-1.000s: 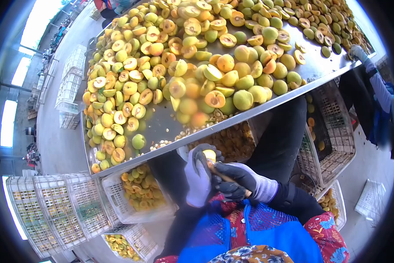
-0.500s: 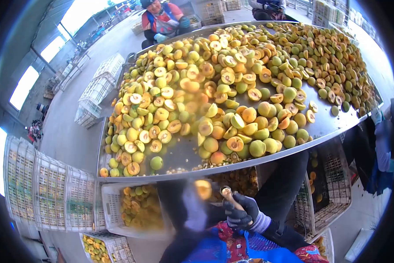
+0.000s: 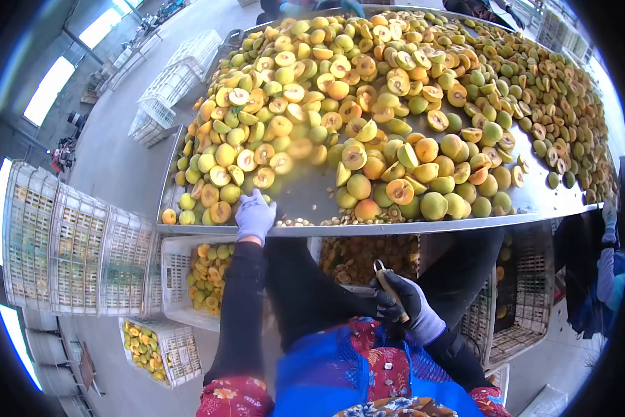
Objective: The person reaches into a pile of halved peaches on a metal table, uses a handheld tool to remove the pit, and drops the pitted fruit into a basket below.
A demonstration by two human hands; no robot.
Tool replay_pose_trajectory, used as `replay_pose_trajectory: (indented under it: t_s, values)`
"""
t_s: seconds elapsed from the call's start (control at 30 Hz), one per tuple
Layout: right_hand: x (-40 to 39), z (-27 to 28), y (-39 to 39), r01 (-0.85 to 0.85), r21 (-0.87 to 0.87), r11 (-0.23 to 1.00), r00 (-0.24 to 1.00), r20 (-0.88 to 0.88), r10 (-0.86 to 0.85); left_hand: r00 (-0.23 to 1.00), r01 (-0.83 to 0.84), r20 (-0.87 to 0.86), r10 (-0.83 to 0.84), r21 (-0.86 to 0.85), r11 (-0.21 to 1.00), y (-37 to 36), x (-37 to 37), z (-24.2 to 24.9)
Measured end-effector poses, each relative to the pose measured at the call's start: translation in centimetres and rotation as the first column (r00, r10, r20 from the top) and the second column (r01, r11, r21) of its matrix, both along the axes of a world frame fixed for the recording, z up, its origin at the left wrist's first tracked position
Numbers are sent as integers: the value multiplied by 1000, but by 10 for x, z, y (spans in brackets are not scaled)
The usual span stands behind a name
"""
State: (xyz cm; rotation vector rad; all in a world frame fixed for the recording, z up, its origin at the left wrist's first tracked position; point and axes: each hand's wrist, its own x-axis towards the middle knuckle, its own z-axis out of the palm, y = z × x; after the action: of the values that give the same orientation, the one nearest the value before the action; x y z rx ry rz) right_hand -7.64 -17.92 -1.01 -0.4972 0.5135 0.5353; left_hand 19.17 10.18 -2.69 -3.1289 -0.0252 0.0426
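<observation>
My left hand [image 3: 255,217], in a pale lavender glove, reaches over the near edge of the metal table [image 3: 396,228], beside halved yellow-green fruit [image 3: 220,211]. Its fingertips are next to a fruit, and what lies under them is partly hidden. Lower down, above my lap, my right hand [image 3: 406,300] in a dark grey glove with a lavender cuff is wrapped round a tool with a wooden handle and a metal loop [image 3: 379,267] at its tip. Small pits [image 3: 297,222] lie along the table's near edge.
Under the table edge stand a white crate [image 3: 177,278] of fruit and another crate [image 3: 368,257] of pieces. Stacked white crates [image 3: 83,243] stand at left, and a crate [image 3: 524,299] at right. Parts of other people show at the far edge and by the right corner [image 3: 610,271].
My left hand has gone from a blur above my lap, near a fruit half, to the table edge. The view has tilted down. My right hand still grips the tool.
</observation>
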Motion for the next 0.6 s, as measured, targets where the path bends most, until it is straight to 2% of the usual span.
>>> replay_pose_trajectory:
  t_s: [0.03,0.07,0.1,0.13,0.17,0.2,0.23,0.27,0.33,0.37,0.43,0.47,0.5,0.53,0.57,0.6]
  values:
    - [0,2,-2,-27,-81,996,999,38,30,996,-29,-79,30,12,1000,-3,10,0]
    - [-1,4,-4,-50,-161,986,996,69,61,997,74,-33,-74,15,997,-2,11,-1]
    - [-4,7,-4,-72,-238,969,991,91,96,990,2,-131,-48,-335,942,-8,1,12]
    - [-3,15,-6,-95,-388,917,974,152,166,970,-106,-236,-59,-631,769,-19,-13,35]
    - [1,16,-4,-70,-474,878,963,199,184,936,-238,-334,-109,-830,504,-25,-23,45]
    - [4,17,-1,-40,-557,830,949,238,205,954,198,73,-291,-881,429,-13,-17,-10]
    - [4,18,3,-14,-635,773,935,265,234,944,-50,-68,-322,-997,64,-28,-41,3]
    - [3,19,6,56,-758,650,900,321,296,913,-319,-210,-350,-902,-291,-44,-65,16]
    - [3,23,11,226,-910,347,811,373,450,868,-448,-252,-428,-770,-455,-64,-90,6]
    - [5,25,13,319,-930,184,763,367,533,812,-556,-286,-508,-641,-529,-76,-107,13]
    - [14,52,13,437,-898,62,652,363,665,854,-386,-184,-486,-851,-357,-96,-129,22]
    - [16,60,16,354,-930,102,705,337,624,843,-449,-284,-458,-839,-306,-101,-141,32]
    - [17,63,18,274,-950,147,751,307,585,861,-398,-267,-432,-883,-247,-107,-148,43]
    - [16,59,20,340,-931,135,746,354,564,880,-342,-245,-407,-921,-185,-112,-155,52]
    - [15,59,21,278,-949,146,770,311,557,899,-281,-217,-381,-952,-122,-117,-160,55]
    - [15,62,22,215,-964,159,789,268,553,925,-248,-202,-322,-963,-108,-121,-168,53]
